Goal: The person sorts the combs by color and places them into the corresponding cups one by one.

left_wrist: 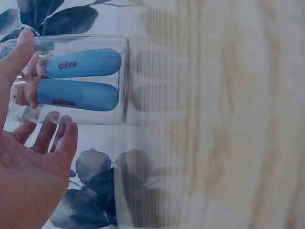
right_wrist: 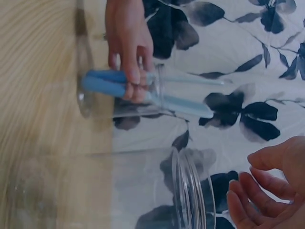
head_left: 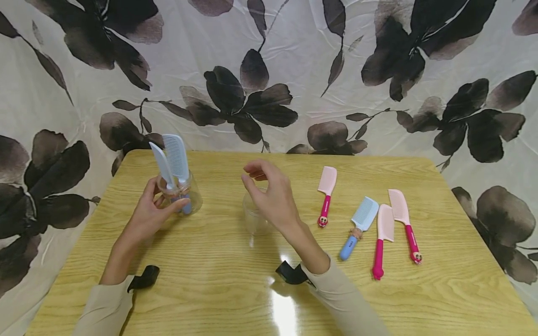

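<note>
My left hand grips a clear jar at the left of the table, thumb on one side and fingers on the other. Two light-blue combs stand in that jar, teeth end up. Their blue handles show through its wall in the left wrist view. My right hand is above a second clear jar near the middle, fingers loosely bent with nothing in them. In the right wrist view, its fingertips are close to the rim of this second jar.
To the right lie three pink combs, one farther back and two nearer the right side. A blue comb lies among them. Behind the wooden table hangs a floral cloth.
</note>
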Tool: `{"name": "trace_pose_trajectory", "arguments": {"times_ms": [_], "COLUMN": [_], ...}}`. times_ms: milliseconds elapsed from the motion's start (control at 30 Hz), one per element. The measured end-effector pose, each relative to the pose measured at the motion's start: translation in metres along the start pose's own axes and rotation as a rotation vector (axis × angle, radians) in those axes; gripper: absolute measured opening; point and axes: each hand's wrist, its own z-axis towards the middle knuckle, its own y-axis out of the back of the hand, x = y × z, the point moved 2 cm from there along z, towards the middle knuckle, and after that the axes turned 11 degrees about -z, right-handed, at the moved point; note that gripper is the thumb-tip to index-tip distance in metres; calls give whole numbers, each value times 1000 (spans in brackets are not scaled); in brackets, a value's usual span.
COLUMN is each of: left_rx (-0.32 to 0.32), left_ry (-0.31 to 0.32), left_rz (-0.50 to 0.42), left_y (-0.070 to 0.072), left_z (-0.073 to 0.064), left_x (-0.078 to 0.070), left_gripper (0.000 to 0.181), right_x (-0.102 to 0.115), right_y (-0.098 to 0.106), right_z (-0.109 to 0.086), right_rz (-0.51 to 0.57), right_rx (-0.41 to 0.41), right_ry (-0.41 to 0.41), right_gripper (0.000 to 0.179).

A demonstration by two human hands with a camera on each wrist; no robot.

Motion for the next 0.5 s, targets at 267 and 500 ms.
{"name": "trace_pose_trajectory", "arguments": {"times_ms": [267, 500], "left_rx": [-3, 2], "left_ry": [-9, -16], "left_rz": [4, -3], "left_y": [-1, 0], "left_z": [1, 0], "left_x": [1, 2], "left_gripper": [87, 87], "right_x": [-18, -35], "right_y": [21, 37], "right_z": [-10, -21], "right_rz": [-30, -35], "right_rx": [-34, -46], "right_ry": [-32, -83], "right_gripper": [12, 13]}}
